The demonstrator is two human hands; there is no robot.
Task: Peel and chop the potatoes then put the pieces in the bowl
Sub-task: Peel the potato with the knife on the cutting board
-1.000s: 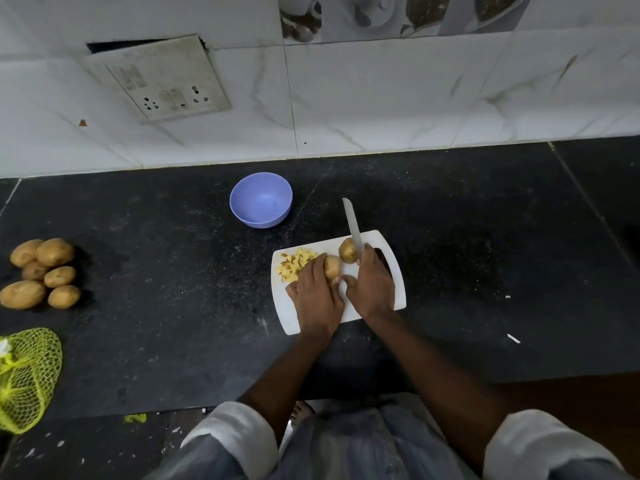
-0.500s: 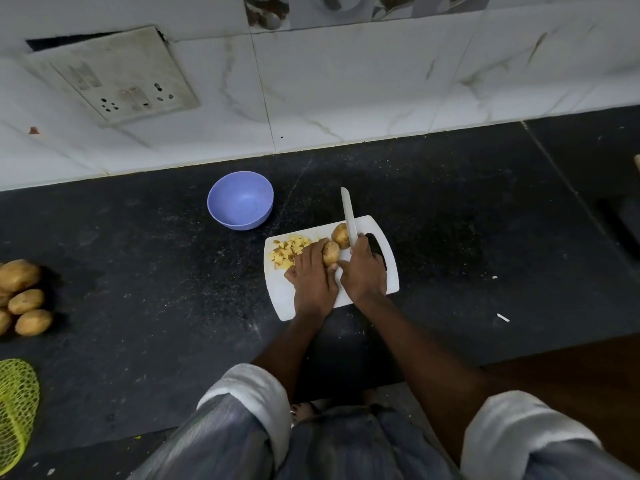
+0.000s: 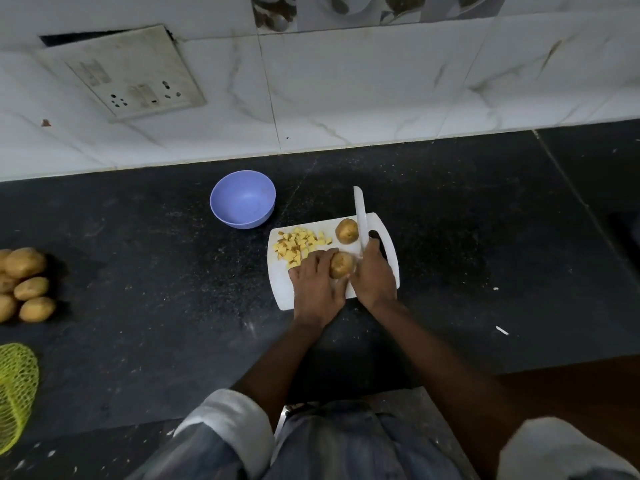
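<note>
A white cutting board [image 3: 388,233] lies on the black counter. On its left part sits a heap of yellow potato cubes [image 3: 298,245]. My left hand [image 3: 317,285] holds a potato half [image 3: 341,265] down on the board. My right hand [image 3: 374,275] grips a white knife [image 3: 361,220] whose blade points away from me, just right of that half. A second potato half [image 3: 347,231] lies farther back, left of the blade. The blue bowl [image 3: 242,199] stands behind the board to the left and looks empty.
Several whole potatoes [image 3: 26,284] are piled at the counter's left edge. A yellow net bag [image 3: 15,389] lies in front of them. A tiled wall with a socket plate [image 3: 138,81] runs along the back. Small white scraps [image 3: 502,330] dot the counter at right.
The two potato halves now lie farther apart, and the chopped cubes show more fully beside my left hand. The camera view has shifted; both hands stay on the board.
</note>
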